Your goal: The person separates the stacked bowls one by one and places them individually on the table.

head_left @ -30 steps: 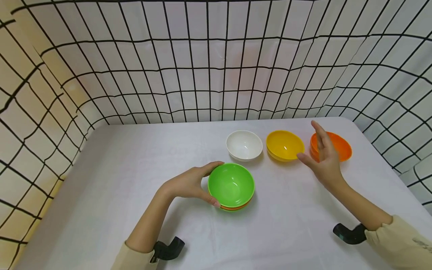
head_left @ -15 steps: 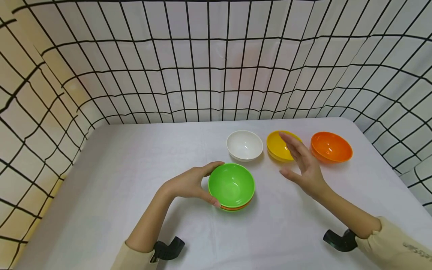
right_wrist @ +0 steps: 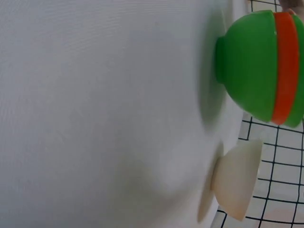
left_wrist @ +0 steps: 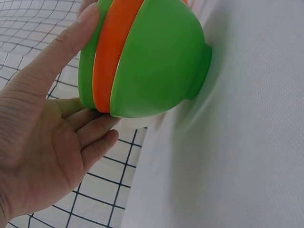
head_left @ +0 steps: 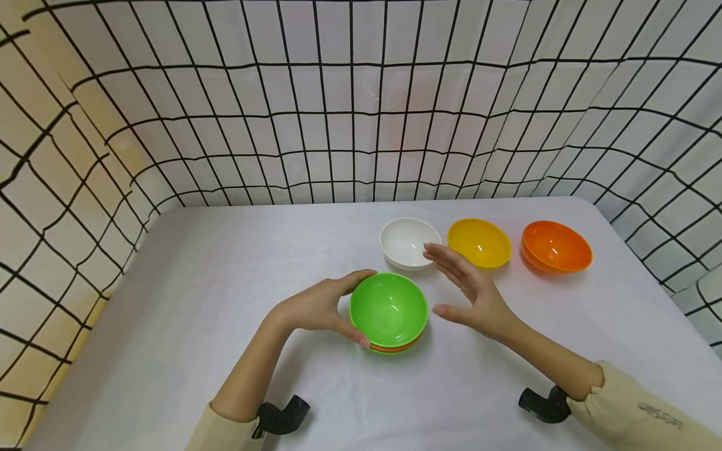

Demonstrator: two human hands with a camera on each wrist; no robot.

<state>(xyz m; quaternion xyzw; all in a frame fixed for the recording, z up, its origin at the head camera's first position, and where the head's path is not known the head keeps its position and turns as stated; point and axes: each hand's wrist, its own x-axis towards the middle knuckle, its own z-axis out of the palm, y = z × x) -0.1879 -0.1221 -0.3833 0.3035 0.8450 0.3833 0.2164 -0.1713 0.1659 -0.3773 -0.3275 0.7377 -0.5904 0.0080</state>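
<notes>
A stack of bowls [head_left: 389, 307] stands on the white-covered table. In the left wrist view an orange bowl [left_wrist: 114, 52] sits nested between a lower green bowl [left_wrist: 164, 61] and an upper green one. My left hand [head_left: 324, 307] grips the stack's left side at the rim, thumb [left_wrist: 71, 40] on the near side and fingers around the far side. To the right of the stack, my right hand [head_left: 476, 297] hovers with fingers extended and thumb spread, holding nothing. Its fingertips overlap the edge of the white bowl [head_left: 406, 238] in the head view; contact cannot be told.
Behind the stack, a yellow bowl [head_left: 479, 241] and an orange bowl [head_left: 555, 247] stand in a row to the right of the white one. Black netting [head_left: 352, 113] over white sheeting borders the table [head_left: 225, 269] at the back and sides.
My right hand has moved left from in front of the orange bowl, past the yellow one, toward the green-topped stack. The left hand keeps its grip on the stack, and the bowls stay in place.
</notes>
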